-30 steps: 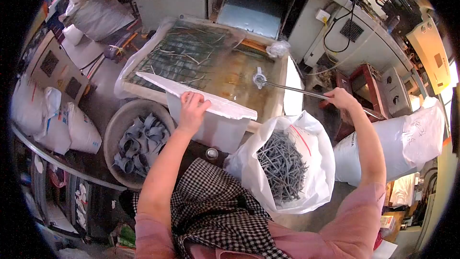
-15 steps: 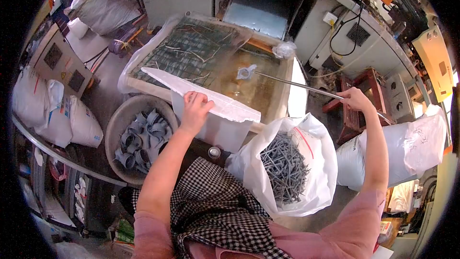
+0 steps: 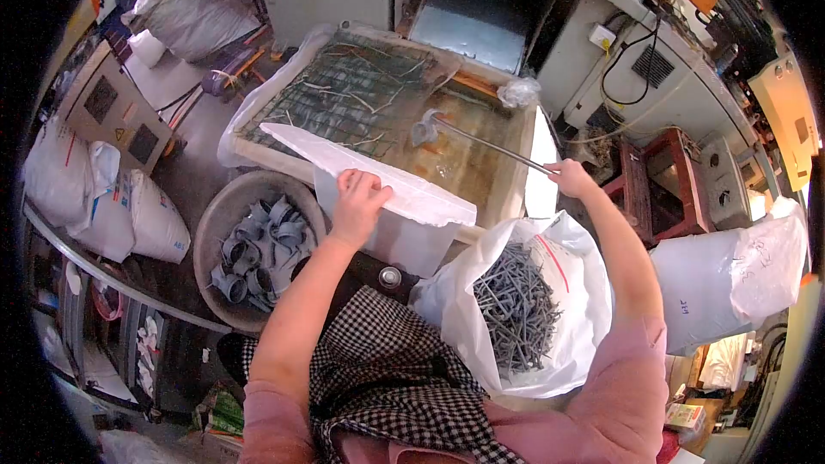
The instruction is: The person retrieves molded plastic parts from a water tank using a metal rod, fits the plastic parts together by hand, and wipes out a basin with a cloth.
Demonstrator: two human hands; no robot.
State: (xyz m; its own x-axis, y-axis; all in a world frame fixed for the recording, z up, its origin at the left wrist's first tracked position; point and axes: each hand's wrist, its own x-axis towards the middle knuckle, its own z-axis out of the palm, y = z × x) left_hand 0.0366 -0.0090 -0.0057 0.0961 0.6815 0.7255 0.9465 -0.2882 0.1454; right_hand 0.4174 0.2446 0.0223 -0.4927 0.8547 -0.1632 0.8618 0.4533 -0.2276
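My left hand (image 3: 361, 206) is closed over the top edge of a white sheet (image 3: 423, 196) along the near side of a water tub (image 3: 514, 185). In my right hand (image 3: 571, 179) is the near end of a thin metal rod (image 3: 503, 149), which slants left over the water. At the rod's far end is a pale grey ring-like piece (image 3: 424, 129), in or just above the brownish water; whether the rod passes through it I cannot tell. Below my right forearm stands an open white bag (image 3: 587, 292) full of thin grey sticks (image 3: 518, 309).
A round basin (image 3: 206, 245) of grey curved parts (image 3: 258, 245) stands left of my left arm. Dark netting (image 3: 344, 90) covers the tub's left part. Full sacks (image 3: 155, 215) stand at far left, another sack (image 3: 700, 292) at right. A reddish-brown frame (image 3: 675, 176) stands beyond it.
My right hand has moved left with the rod. The grey piece has shifted a little left and turned. My left hand keeps its hold on the sheet.
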